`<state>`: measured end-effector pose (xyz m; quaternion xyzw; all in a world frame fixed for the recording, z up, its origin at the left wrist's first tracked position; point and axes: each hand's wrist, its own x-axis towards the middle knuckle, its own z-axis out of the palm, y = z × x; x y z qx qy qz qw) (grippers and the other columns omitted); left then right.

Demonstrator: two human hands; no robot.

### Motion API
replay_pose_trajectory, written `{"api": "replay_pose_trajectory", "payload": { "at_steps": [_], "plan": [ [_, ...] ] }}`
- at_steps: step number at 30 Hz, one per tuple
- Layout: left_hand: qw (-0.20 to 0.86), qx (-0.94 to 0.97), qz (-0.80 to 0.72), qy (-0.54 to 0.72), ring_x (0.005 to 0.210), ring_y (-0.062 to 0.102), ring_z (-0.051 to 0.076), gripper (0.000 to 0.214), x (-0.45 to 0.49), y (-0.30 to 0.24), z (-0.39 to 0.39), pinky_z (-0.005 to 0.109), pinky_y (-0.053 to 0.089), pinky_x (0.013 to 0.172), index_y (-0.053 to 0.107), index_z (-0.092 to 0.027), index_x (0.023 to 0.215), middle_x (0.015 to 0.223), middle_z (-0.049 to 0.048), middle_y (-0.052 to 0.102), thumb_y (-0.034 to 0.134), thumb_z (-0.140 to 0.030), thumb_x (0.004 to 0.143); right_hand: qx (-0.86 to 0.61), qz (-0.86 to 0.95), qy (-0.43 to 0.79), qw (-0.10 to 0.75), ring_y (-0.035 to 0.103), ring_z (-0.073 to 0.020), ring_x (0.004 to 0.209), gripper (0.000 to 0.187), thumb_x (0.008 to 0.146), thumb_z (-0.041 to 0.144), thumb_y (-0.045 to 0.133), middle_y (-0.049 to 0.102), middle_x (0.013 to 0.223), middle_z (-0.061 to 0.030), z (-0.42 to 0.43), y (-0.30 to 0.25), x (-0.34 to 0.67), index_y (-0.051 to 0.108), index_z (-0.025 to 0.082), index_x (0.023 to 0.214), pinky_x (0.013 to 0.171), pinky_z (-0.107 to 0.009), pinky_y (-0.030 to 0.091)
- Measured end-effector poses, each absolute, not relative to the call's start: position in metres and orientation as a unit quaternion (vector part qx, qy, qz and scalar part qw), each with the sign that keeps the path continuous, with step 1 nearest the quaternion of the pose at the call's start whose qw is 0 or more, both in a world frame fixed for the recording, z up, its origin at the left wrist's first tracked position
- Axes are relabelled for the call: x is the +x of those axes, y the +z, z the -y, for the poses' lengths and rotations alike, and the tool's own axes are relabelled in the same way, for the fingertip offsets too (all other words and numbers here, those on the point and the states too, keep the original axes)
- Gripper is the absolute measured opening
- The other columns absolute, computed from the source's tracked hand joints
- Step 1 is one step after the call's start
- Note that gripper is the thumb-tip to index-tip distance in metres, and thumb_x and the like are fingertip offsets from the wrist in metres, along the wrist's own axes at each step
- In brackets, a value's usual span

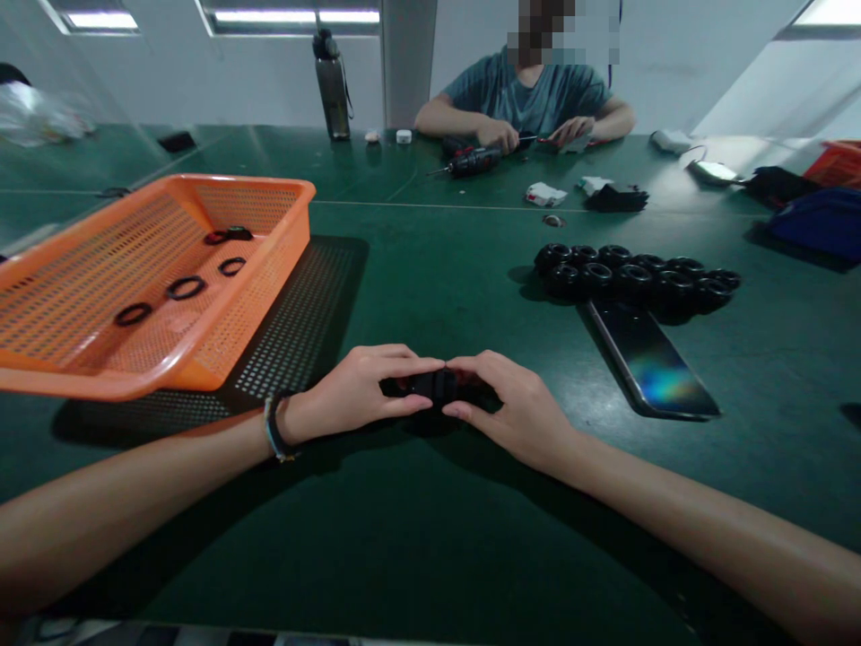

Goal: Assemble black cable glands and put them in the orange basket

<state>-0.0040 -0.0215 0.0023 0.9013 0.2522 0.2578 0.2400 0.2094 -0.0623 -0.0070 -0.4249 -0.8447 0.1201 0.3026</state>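
Between my two hands, low over the green table (pixel 430 538), is a small black part (pixel 432 386) whose exact kind I cannot make out. My left hand (pixel 367 386) pinches it from the left with thumb and fingers. From the right, my right hand (pixel 515 404) grips it the same way, and the fingertips of both hands nearly meet. A dark bracelet (pixel 274 429) circles my left wrist. Parts of the black piece are hidden behind my fingers.
An orange basket (pixel 248 336) holding several black rings (pixel 186 287) stands at left. Several round black parts (pixel 633 280) cluster at right, touching a phone (pixel 656 363). Across the table, a person (pixel 531 99) handles something beside a power drill (pixel 474 161); a bottle (pixel 332 90) stands nearby.
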Motion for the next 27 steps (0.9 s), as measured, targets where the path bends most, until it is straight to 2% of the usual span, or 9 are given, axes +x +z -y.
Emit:
{"api": "replay_pose_trajectory", "payload": {
  "at_steps": [6,18,27],
  "plan": [
    [0.238,0.903,-0.243,0.263,0.084,0.065,0.015,0.035,-0.0052,0.0014,0.0222,0.023,0.052,0.078,0.063,-0.012,0.114,0.096,0.0087,0.069,0.065,-0.024,0.082,-0.416,0.845,0.118,0.315,0.065,-0.0190,0.076,0.022,0.075,0.013,0.061,0.068,0.085,-0.0069,0.0620,-0.0089,0.2098,0.057,0.016,0.096,0.063,-0.032,0.054],
    [0.234,0.903,-0.255,0.254,0.083,0.065,0.014,0.034,-0.0048,0.0007,0.0214,0.023,0.052,0.077,0.063,-0.015,0.115,0.097,0.0074,0.069,0.063,-0.027,0.083,-0.417,0.846,0.117,0.312,0.065,-0.0179,0.072,0.019,0.077,0.015,0.064,0.070,0.083,-0.0054,0.0620,-0.0081,0.2099,0.059,0.017,0.096,0.062,-0.032,0.055],
    [0.228,0.907,-0.250,0.252,0.084,0.065,0.015,0.035,-0.0048,0.0008,0.0223,0.023,0.052,0.077,0.063,-0.011,0.115,0.097,0.0089,0.069,0.064,-0.025,0.082,-0.422,0.845,0.123,0.307,0.065,-0.0170,0.069,0.018,0.077,0.016,0.066,0.070,0.079,-0.0051,0.0617,-0.0080,0.2091,0.062,0.015,0.094,0.061,-0.030,0.055]
  ]
}}
